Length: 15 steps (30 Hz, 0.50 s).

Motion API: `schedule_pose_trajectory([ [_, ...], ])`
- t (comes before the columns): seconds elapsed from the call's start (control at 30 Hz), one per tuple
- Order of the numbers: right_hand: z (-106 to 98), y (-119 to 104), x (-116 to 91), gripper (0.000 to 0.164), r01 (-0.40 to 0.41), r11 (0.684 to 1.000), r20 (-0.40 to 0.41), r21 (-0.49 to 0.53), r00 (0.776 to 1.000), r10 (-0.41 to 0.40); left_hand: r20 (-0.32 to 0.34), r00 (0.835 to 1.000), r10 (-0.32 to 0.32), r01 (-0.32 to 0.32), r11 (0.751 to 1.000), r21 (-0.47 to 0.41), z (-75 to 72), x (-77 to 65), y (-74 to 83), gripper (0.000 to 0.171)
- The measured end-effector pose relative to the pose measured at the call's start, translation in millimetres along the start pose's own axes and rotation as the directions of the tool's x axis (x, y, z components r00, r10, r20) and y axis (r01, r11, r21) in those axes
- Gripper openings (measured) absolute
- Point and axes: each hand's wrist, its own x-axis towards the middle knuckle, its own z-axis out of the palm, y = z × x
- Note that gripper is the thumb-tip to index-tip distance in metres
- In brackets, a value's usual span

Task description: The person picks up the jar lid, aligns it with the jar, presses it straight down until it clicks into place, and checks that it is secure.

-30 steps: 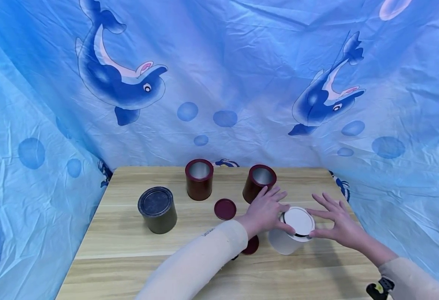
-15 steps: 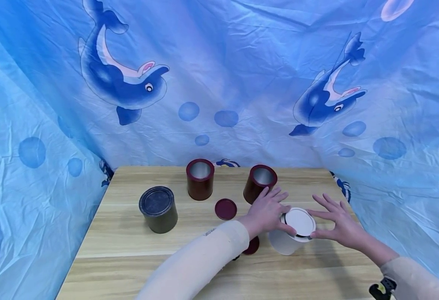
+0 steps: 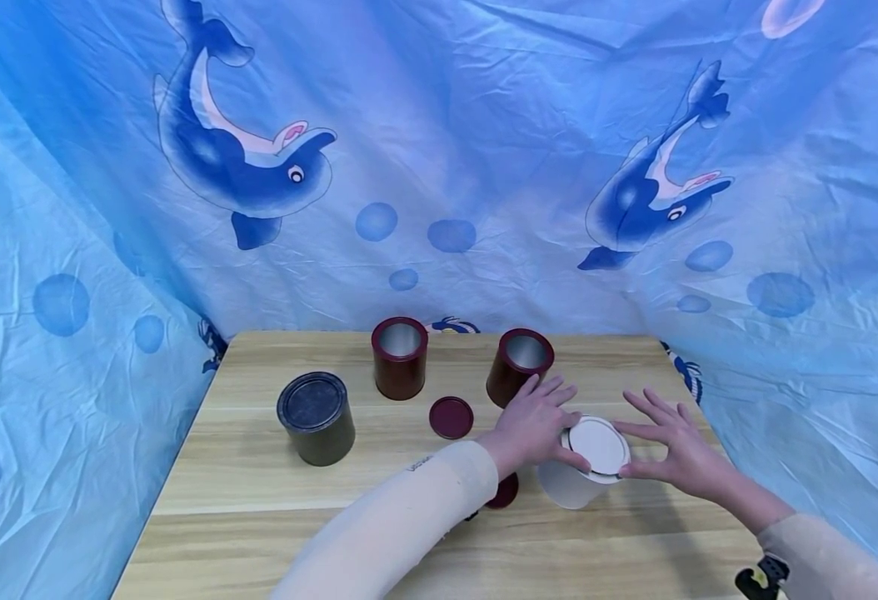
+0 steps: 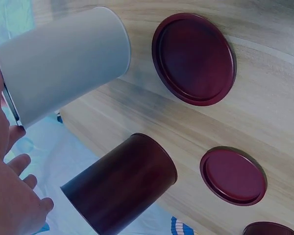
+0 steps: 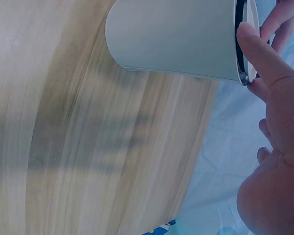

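A white can [image 3: 568,490] stands upright at the right of the table, with a round white lid [image 3: 599,445] at its mouth. My left hand [image 3: 531,423] pinches the lid's left edge between thumb and index finger. On the opposite edge, the thumb and index finger of my right hand [image 3: 680,446] pinch the same lid, while the other fingers spread away from it. In the right wrist view a dark gap [image 5: 240,54] shows between lid and can rim [image 5: 235,29]. The left wrist view shows the can's side [image 4: 66,61] and part of the left hand [image 4: 10,176].
Two dark red cans without lids, one in the middle [image 3: 399,377] and one behind the left hand [image 3: 502,379], stand at the back. Two red lids [image 3: 451,417] [image 3: 506,492] lie flat on the wooden table [image 3: 236,517]. A dark grey lidded can [image 3: 322,437] stands at left.
The dark gap along the white lid's near edge looks thinner now. Both hands stay at nearly the same place on the lid, and the other cans have not moved.
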Motion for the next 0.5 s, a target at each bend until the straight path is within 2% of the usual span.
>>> schedule_pose_trajectory([
  [0.23, 5.2, -0.1, -3.9, 0.064, 0.021, 1.000, -0.025, -0.013, 0.999, -0.021, -0.004, 0.999, 0.042, -0.042, 0.998, 0.056, 1.4, -1.3, -0.3, 0.081],
  [0.5, 10.0, 1.3, -7.1, 0.065, 0.034, 0.999, -0.036, -0.027, 0.999, -0.035, -0.018, 0.992, 0.125, -0.123, 0.987, 0.108, 6.4, -3.6, -7.7, 0.079],
])
